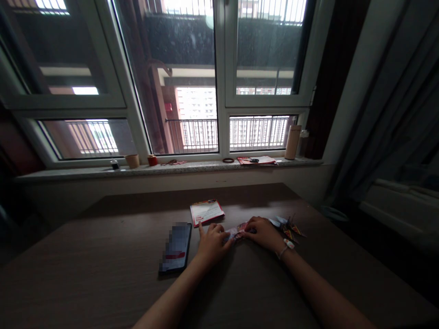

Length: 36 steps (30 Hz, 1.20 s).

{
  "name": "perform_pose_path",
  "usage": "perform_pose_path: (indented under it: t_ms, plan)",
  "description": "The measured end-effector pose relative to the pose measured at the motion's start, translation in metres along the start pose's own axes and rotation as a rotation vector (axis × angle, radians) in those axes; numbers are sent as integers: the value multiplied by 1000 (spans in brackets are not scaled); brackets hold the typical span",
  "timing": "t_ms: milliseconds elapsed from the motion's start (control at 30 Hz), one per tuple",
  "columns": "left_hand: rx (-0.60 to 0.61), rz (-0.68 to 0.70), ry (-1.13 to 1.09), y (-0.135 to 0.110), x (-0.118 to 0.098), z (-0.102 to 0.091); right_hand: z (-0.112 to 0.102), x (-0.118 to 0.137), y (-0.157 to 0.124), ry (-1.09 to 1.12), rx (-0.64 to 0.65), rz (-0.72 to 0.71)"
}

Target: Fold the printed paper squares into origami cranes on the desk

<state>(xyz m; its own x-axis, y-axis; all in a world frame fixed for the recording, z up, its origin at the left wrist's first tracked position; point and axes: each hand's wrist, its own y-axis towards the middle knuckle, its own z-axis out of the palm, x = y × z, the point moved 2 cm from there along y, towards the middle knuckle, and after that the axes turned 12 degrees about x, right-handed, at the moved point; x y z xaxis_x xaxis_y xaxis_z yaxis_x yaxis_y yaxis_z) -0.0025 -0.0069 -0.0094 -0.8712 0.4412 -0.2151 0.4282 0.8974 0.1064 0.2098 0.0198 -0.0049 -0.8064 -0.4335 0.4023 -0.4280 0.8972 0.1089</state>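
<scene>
Left hand [213, 242]: fingers pinching the left end of patterned paper [236, 233];
Right hand [263, 231]: fingers gripping its right end;
Paper: between the hands, over the brown surface [103, 246];
Phone [177, 249]: lying left of the left hand

Both hands [213, 240] on patterned paper [237, 233]; phone [177, 249] and card [206, 212] nearby
</scene>
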Motion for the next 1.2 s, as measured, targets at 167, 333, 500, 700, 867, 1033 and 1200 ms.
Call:
perform_pose_path:
  t_ms: [167, 333, 500, 700, 867, 1033, 1200]
  plan:
    - [8, -1, -4, 0, -1, -1, -1, 2, -1, -27, 15, 23]
    - [14, -2, -8, 0, -1, -2, -1, 2, -1, -22, 12, 14]
    - [-11, 17, -11, 0, 1, 0, -1, 1, -2, -14, 3, 14]
    - [-11, 13, -14, 0, 1, 0, -1, 1, -2, -5, 12, 27]
    - [-1, 2, -10, 0, 1, 0, 0, 0, -2, 4, 14, 29]
    - [20, -11, -14, 0, 0, -2, 1, 0, -1, -1, 12, 38]
    - [15, 1, -12, 0, 1, -1, 2, 0, -1, 9, 8, 34]
